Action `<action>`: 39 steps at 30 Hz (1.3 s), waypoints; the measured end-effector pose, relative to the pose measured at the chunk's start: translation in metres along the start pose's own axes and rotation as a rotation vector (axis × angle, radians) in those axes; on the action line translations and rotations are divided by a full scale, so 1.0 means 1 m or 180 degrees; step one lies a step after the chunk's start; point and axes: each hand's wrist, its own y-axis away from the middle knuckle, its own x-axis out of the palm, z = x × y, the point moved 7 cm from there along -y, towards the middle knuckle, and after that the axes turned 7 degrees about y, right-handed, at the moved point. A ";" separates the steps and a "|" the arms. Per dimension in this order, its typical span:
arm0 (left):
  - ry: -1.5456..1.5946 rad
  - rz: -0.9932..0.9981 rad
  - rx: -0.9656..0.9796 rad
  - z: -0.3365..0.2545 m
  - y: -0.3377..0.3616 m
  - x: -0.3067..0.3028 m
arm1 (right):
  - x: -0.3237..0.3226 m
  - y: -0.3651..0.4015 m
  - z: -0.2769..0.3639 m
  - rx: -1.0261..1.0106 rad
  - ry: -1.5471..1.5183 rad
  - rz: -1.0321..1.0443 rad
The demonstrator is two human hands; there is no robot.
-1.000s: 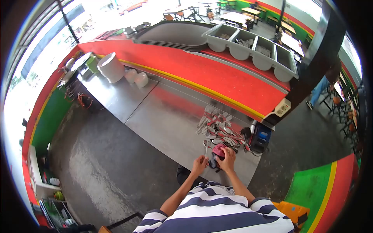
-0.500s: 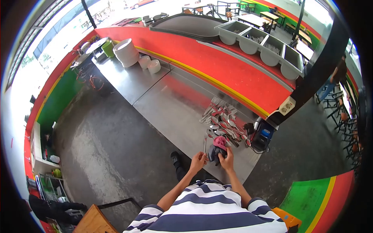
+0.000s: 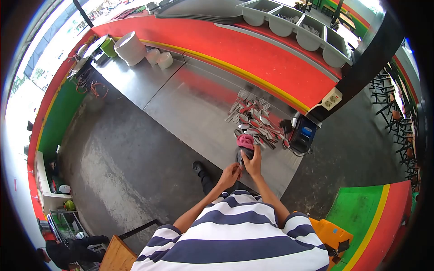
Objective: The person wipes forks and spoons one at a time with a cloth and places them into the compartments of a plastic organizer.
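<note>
My left hand (image 3: 230,175) pinches the handle of a fork (image 3: 241,163), whose upper part is hidden in the cloth. My right hand (image 3: 252,162) is closed around a bunched pink and dark grey cloth (image 3: 245,142), the thumb pressing it against the fork. Both hands are close together over the near edge of the steel counter (image 3: 181,115). Just beyond the cloth lies a loose pile of forks and spoons (image 3: 255,118), several with red showing among them.
A blue and black device (image 3: 305,135) with a cable stands right of the pile. White plates (image 3: 131,49) and bowls (image 3: 164,60) are stacked at the far left. Grey cutlery bins (image 3: 280,26) and trays (image 3: 199,12) sit on the red ledge (image 3: 253,52). Another person (image 3: 68,250) is at lower left.
The fork, upright and apart from the cloth before, now has its upper part inside it. My right hand has come left, against the left hand. The view has shifted slightly.
</note>
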 end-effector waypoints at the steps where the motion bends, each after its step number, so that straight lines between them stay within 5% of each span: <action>1: 0.0013 0.0032 0.0034 -0.001 0.002 -0.003 | 0.001 -0.004 0.001 -0.0013 0.0079 -0.0068; 13: -0.0064 0.0110 -0.0063 -0.030 0.005 -0.023 | 0.009 -0.032 -0.007 -0.0018 0.0128 -0.0379; 18: -0.0054 -0.0118 -0.0032 -0.024 0.004 -0.021 | -0.003 -0.034 -0.020 0.0537 -0.0155 -0.0249; 25: 0.0279 -0.0381 -0.0011 -0.006 -0.001 -0.014 | -0.040 -0.037 -0.004 -0.0050 -0.0341 -0.0930; 33: 0.0219 -0.0704 0.0140 -0.003 -0.016 -0.024 | -0.026 -0.005 0.038 -0.0507 -0.0799 0.0949; 39: -0.0021 -0.0533 0.0230 -0.010 -0.013 -0.027 | -0.004 0.000 0.037 -0.0365 -0.0324 0.1258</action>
